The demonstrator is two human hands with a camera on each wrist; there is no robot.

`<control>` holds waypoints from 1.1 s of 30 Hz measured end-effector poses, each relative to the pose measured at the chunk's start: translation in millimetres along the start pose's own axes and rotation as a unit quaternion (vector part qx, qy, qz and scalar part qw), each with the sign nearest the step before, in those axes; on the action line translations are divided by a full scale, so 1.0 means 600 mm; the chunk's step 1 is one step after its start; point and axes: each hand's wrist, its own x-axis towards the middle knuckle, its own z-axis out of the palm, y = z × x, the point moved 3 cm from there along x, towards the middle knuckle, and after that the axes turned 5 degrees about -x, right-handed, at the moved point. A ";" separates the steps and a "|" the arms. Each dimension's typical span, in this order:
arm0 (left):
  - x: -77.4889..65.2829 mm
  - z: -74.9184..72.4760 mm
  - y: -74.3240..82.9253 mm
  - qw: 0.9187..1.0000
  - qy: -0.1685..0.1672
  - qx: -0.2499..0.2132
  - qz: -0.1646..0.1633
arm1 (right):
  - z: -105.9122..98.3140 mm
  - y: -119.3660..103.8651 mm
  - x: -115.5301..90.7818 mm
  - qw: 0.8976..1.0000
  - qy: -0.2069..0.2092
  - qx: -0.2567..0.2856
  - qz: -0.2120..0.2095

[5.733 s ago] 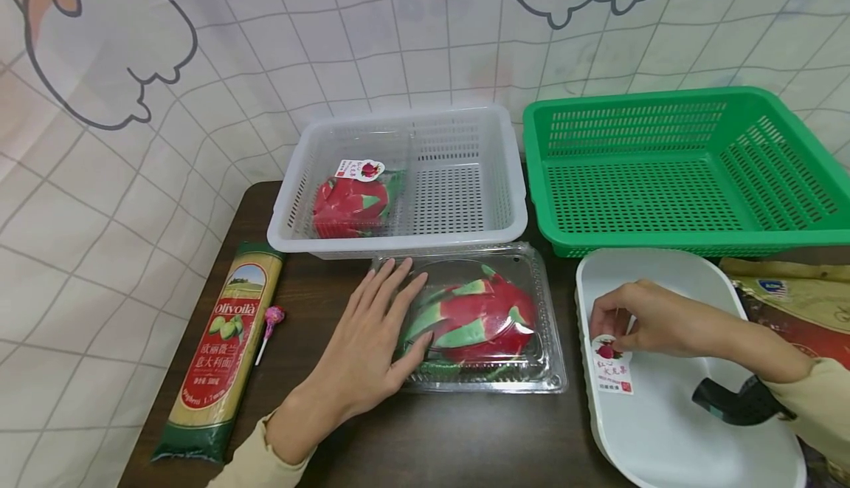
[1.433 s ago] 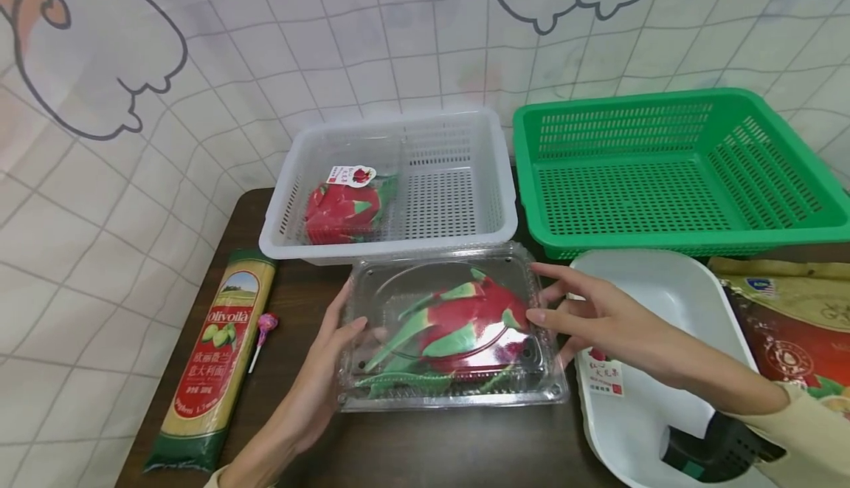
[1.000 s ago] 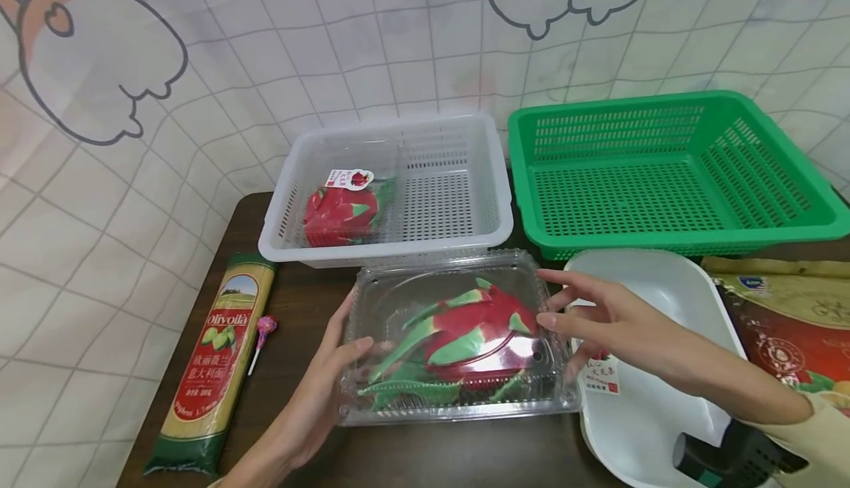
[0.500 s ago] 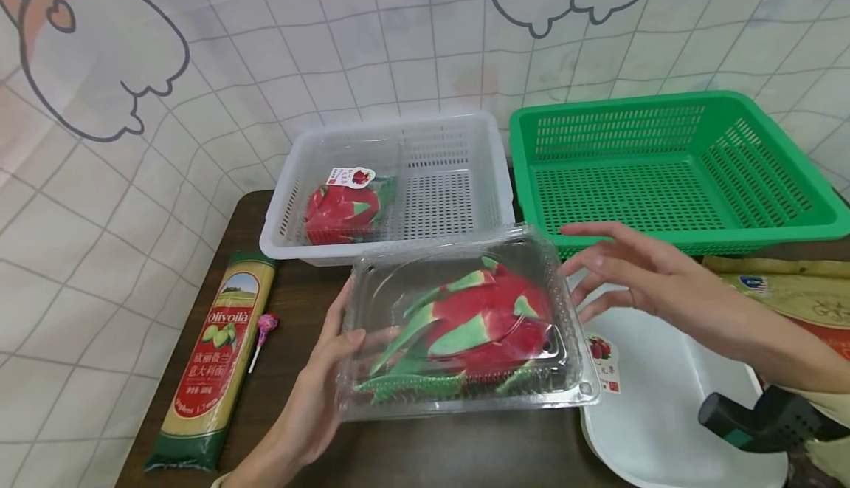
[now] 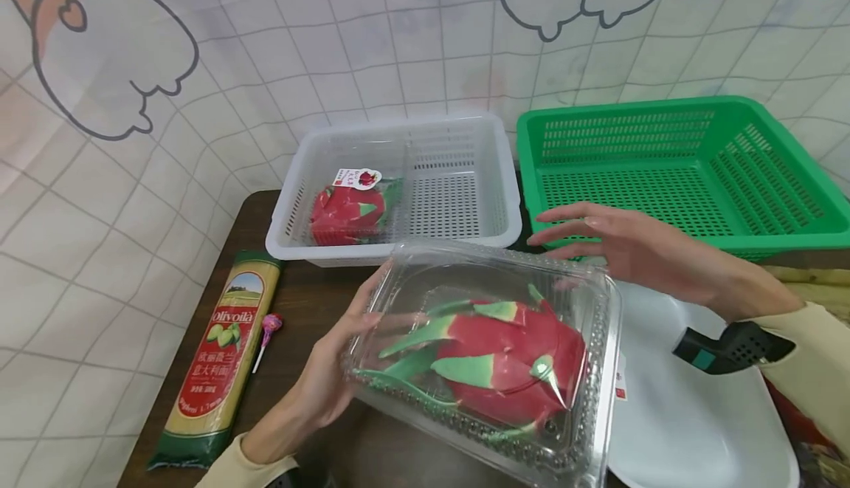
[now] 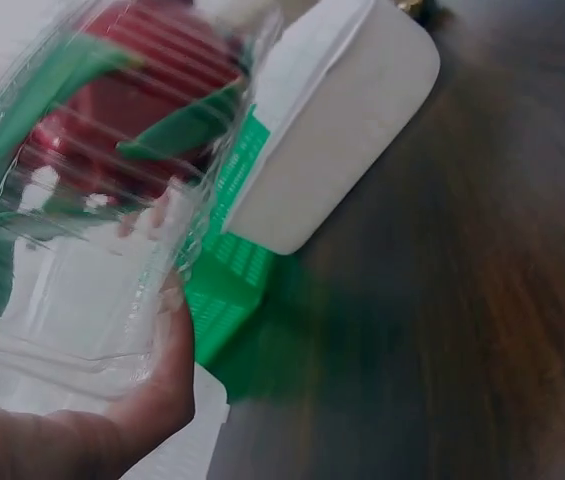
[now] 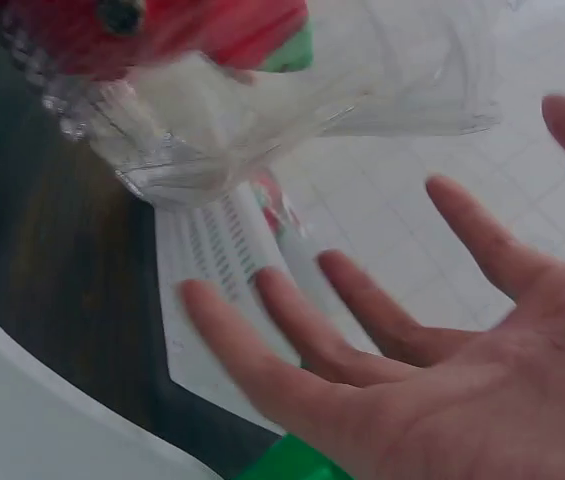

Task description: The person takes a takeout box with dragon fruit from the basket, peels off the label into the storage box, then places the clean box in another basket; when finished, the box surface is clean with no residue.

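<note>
A clear plastic clamshell box (image 5: 405, 289) with a red and green dragon fruit (image 5: 508, 362) inside is held tilted above the table, its right end lower and nearer. My left hand (image 5: 332, 366) grips its left end, thumb on the lid side and fingers seen through the plastic. In the left wrist view the thumb (image 6: 174, 350) lies along the box edge. My right hand (image 5: 617, 244) is spread beside the box's far right corner, apart from it in the right wrist view. A white tray (image 5: 704, 414) with a dragon fruit sticker (image 5: 620, 377), partly hidden by the box, lies under the right forearm.
Behind stand a white basket (image 5: 451, 244) holding another boxed dragon fruit (image 5: 352, 215) with a label, and a green basket (image 5: 664, 104). At left lie a spaghetti pack (image 5: 219, 359) and a lollipop (image 5: 271, 325). A gold and red bag (image 5: 810, 281) is at the right edge.
The right hand came off the tray, took the box's right side, then let go and moved up and away. The left hand raised the box off the table and turned it, right end toward me.
</note>
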 end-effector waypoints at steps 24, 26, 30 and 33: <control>0.061 -0.002 0.019 0.991 -0.095 0.078 -0.059 | 0.079 -0.003 0.002 0.981 -0.059 -0.091 0.159; 0.066 -0.002 0.022 0.990 -0.096 0.085 -0.057 | 0.076 0.000 -0.003 0.983 -0.048 -0.091 0.151; 0.074 0.001 0.029 0.990 -0.084 0.109 -0.039 | 0.069 0.012 -0.009 0.983 -0.018 -0.114 0.140; 0.076 0.004 0.034 0.992 -0.070 0.107 -0.020 | 0.052 0.032 -0.001 0.987 0.002 -0.139 0.079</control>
